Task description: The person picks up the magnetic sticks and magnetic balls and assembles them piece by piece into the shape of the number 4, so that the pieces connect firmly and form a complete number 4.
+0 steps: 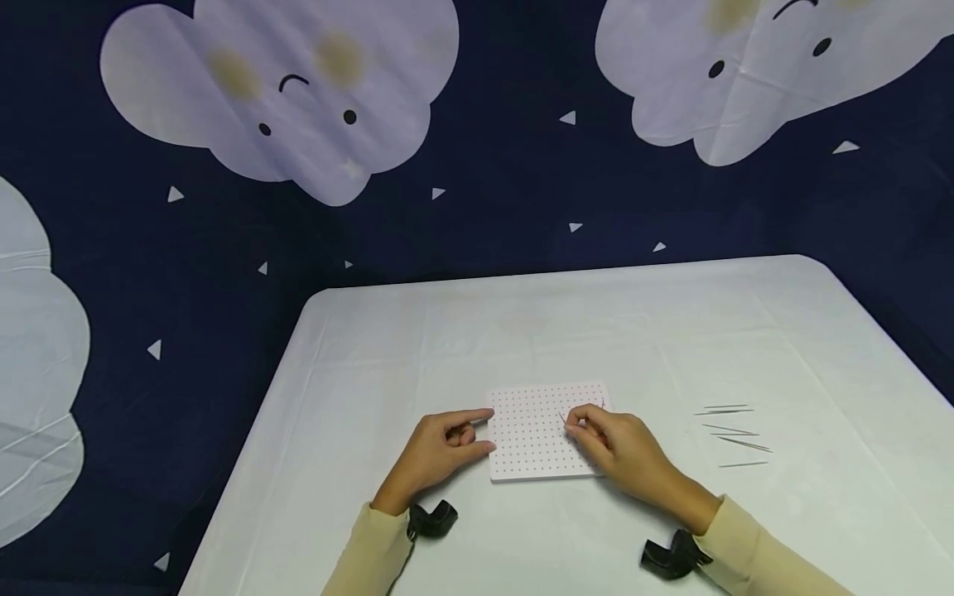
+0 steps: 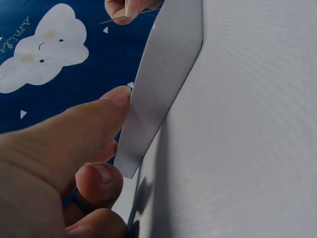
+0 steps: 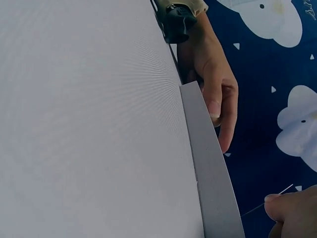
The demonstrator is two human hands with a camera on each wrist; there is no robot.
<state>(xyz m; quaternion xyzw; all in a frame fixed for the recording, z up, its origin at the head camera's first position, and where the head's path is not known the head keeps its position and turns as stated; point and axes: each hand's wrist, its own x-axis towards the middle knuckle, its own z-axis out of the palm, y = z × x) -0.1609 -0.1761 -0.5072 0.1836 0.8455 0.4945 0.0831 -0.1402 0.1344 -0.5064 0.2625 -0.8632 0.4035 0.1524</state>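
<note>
A white pegboard (image 1: 532, 463) with rows of small holes lies flat on the table. My left hand (image 1: 440, 443) is at its left edge, index finger and thumb extended to touch the side, the other fingers bent in. Over the board's right part, my right hand (image 1: 619, 443) pinches a thin metal needle (image 3: 286, 189) between thumb and fingers. The needle slants, and its lower end is close to the board's edge in the right wrist view; whether it sits in a hole cannot be told. A small thin dark sliver (image 1: 603, 405) shows at the board's upper right, partly behind the hand.
Several loose needles (image 1: 738, 433) lie in a loose column on the table (image 1: 522, 331) to the right of the board. A black wrist camera (image 1: 432, 520) sits on each forearm. A dark blue cloth (image 1: 484, 223) with clouds hangs behind the table.
</note>
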